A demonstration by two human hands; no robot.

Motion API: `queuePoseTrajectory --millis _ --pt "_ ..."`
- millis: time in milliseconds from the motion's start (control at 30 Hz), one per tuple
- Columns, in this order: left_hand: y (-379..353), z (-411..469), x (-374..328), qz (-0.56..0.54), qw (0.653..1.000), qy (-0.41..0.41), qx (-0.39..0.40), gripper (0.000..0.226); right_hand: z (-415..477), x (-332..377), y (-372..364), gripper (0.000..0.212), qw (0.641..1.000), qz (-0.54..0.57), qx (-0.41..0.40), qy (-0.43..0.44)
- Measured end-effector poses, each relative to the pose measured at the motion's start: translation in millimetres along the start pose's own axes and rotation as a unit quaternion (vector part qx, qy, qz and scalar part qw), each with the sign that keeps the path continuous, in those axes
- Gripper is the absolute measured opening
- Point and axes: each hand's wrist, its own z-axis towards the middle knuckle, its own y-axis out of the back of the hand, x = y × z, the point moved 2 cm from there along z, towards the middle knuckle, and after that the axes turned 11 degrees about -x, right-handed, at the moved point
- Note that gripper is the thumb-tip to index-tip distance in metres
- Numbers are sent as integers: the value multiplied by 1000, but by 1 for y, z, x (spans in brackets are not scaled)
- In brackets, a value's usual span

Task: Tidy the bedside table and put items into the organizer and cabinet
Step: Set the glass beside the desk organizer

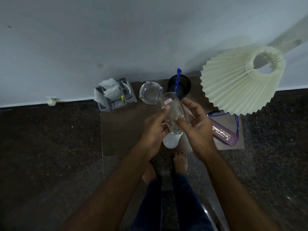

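Both your hands hold the glass over the table.
L to R: organizer w/ tissues at back-left corner, ashtray beside it; L hand & R hand grip the tilted glass, bulb below; specs case at right.

wall: pale grey | floor: dark speckled | light: dim

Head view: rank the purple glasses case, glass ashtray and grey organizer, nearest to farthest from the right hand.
1. purple glasses case, just right of the right hand, which grips the tumbler.
2. glass ashtray, farther back, to the hand's left.
3. grey organizer, farthest left, at the back.
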Motion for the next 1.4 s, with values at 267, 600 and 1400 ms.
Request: queuePoseTrajectory --millis 267,600,1400 --pt "11 -7 -15 11 995 -98 29 33 12 14 -10 69 997 -3 79 -26" --pt "37 -7 -49 141 959 -244 5 56 28 26 -23 65 986 -31 165 -16" --pt "47 56 -110 298 876 -379 30 66 100 26 -79 69 918 -297 198 175"
